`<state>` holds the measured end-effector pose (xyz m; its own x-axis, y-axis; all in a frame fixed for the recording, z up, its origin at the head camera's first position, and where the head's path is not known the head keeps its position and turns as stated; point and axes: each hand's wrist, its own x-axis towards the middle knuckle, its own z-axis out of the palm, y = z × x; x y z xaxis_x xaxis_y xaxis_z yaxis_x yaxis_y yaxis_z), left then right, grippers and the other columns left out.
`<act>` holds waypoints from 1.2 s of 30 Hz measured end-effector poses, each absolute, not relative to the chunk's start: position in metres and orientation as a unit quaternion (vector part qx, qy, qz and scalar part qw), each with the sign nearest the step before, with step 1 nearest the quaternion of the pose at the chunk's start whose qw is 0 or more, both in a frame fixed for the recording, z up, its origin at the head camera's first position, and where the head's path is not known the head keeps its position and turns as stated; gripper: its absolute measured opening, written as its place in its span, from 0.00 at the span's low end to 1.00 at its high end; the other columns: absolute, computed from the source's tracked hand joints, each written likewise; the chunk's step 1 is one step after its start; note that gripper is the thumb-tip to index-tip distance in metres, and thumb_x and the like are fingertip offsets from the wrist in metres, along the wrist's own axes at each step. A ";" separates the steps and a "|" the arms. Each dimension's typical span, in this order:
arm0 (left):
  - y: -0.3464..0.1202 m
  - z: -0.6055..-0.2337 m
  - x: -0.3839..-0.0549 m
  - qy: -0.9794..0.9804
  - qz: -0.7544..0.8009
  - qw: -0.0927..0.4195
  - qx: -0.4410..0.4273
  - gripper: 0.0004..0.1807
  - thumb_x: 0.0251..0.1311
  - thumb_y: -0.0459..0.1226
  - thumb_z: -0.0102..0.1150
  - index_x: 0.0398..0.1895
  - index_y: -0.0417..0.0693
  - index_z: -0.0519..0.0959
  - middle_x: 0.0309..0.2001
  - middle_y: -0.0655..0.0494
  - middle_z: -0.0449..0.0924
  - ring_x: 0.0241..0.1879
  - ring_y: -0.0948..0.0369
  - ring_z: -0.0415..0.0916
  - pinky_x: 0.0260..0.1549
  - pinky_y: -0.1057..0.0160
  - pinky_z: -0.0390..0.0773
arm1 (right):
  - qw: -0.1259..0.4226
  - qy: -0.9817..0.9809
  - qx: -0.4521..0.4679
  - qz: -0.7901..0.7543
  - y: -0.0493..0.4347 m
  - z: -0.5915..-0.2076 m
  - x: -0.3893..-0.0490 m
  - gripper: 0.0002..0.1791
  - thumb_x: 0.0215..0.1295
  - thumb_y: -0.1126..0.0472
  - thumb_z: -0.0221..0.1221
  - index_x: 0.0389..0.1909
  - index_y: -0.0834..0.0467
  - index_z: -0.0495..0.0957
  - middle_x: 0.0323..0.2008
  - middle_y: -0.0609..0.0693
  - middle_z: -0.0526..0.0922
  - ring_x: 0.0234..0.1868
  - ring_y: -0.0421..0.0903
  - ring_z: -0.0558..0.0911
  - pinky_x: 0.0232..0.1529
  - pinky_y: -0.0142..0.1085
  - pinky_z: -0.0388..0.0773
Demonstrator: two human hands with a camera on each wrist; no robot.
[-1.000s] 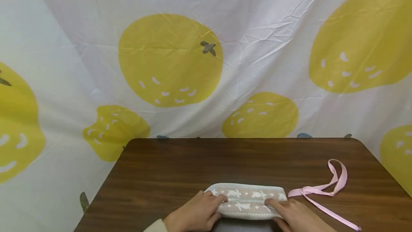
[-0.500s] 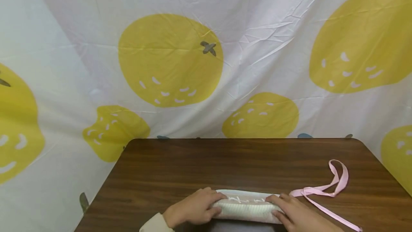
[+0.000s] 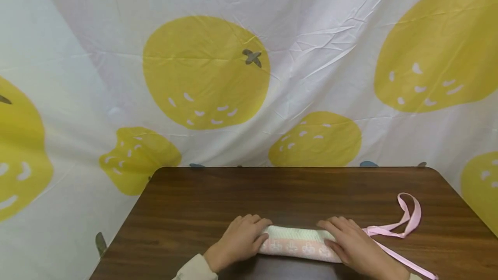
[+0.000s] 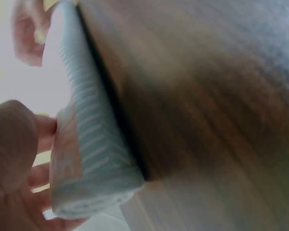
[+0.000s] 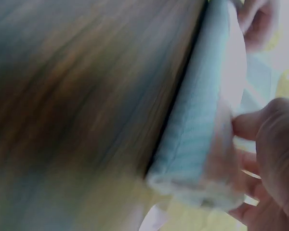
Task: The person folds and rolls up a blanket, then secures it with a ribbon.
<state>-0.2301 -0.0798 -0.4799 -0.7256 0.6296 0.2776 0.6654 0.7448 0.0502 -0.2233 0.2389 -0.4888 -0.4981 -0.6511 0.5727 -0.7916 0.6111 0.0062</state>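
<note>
A towel (image 3: 297,242), rolled into a log, lies crosswise near the front of the table. Its surface carries a pink band with white motifs and a ribbed pale band. My left hand (image 3: 243,239) holds the left end, thumb on the near side and fingers over the far side. At the opposite end my right hand (image 3: 352,243) grips the roll in the same way. In the left wrist view the layered end of the towel (image 4: 94,149) shows beside the fingers. The right wrist view, somewhat blurred, shows the other end of the towel (image 5: 197,144).
A long pink ribbon (image 3: 414,219) lies loosely looped on the table to the right, part of it hidden behind my right hand. The dark wooden table (image 3: 233,193) ends at a rounded back edge. Behind it hangs a white curtain (image 3: 311,77) printed with yellow fruit.
The towel has turned over from a flatter fold into a narrower roll, its rabbit-patterned face going out of sight. Both hands have shifted a little forward with it, fingers now reaching over the far side.
</note>
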 end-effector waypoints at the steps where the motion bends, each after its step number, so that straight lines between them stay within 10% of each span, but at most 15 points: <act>1: -0.078 -0.481 -0.230 -0.921 -0.063 0.151 -0.352 0.14 0.66 0.44 0.59 0.53 0.57 0.80 0.45 0.62 0.83 0.44 0.62 0.79 0.38 0.60 0.78 | 0.287 -0.851 0.425 0.109 0.237 -0.489 -0.224 0.25 0.46 0.66 0.70 0.50 0.56 0.80 0.41 0.44 0.80 0.38 0.41 0.78 0.38 0.40 0.77; 6: -0.069 -0.486 -0.226 -0.894 -0.027 0.235 -0.380 0.14 0.60 0.37 0.63 0.49 0.53 0.81 0.43 0.59 0.84 0.44 0.61 0.81 0.41 0.61 0.80 | 0.299 -0.849 0.434 0.021 0.229 -0.498 -0.218 0.28 0.52 0.65 0.63 0.58 0.59 0.75 0.47 0.53 0.82 0.45 0.51 0.81 0.52 0.47 0.76; 9: -0.065 -0.488 -0.223 -0.897 0.004 0.214 -0.387 0.20 0.63 0.35 0.60 0.59 0.52 0.77 0.50 0.52 0.84 0.51 0.57 0.81 0.52 0.56 0.79 | 0.304 -0.852 0.427 -0.002 0.229 -0.506 -0.213 0.24 0.76 0.52 0.47 0.67 0.59 0.67 0.55 0.59 0.81 0.52 0.54 0.81 0.73 0.45 0.56; 12: -0.064 -0.488 -0.220 -0.905 0.039 0.166 -0.389 0.25 0.72 0.40 0.51 0.71 0.54 0.68 0.60 0.46 0.78 0.60 0.52 0.76 0.60 0.50 0.74 | 0.324 -0.846 0.423 -0.006 0.229 -0.513 -0.214 0.32 0.80 0.42 0.30 0.70 0.58 0.63 0.59 0.59 0.79 0.57 0.53 0.78 0.76 0.38 0.29; 14: -0.064 -0.489 -0.220 -0.910 0.048 0.132 -0.391 0.26 0.76 0.45 0.42 0.75 0.57 0.61 0.65 0.44 0.73 0.65 0.51 0.71 0.63 0.47 0.70 | 0.331 -0.843 0.424 -0.011 0.230 -0.516 -0.215 0.34 0.79 0.40 0.29 0.72 0.57 0.61 0.59 0.58 0.78 0.58 0.52 0.76 0.76 0.39 0.29; 23: -0.068 -0.492 -0.225 -0.918 0.026 0.053 -0.392 0.35 0.75 0.59 0.32 0.80 0.60 0.49 0.73 0.46 0.63 0.71 0.51 0.62 0.67 0.44 0.62 | 0.281 -0.863 0.420 -0.008 0.234 -0.519 -0.218 0.39 0.70 0.36 0.50 0.73 0.57 0.60 0.62 0.56 0.76 0.60 0.51 0.77 0.63 0.47 0.55; 36: -0.069 -0.494 -0.232 -0.913 0.044 0.044 -0.403 0.40 0.71 0.62 0.40 0.80 0.60 0.46 0.73 0.47 0.63 0.70 0.52 0.63 0.67 0.46 0.63 | 0.212 -0.876 0.431 0.044 0.237 -0.509 -0.217 0.46 0.63 0.38 0.62 0.75 0.58 0.58 0.64 0.57 0.74 0.61 0.53 0.76 0.71 0.39 0.40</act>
<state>-0.2319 -0.0694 -0.4941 -0.6713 0.7398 0.0453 0.7320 0.6713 -0.1158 -0.2172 0.2375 -0.5091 -0.5391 -0.7360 0.4094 -0.7736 0.6250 0.1049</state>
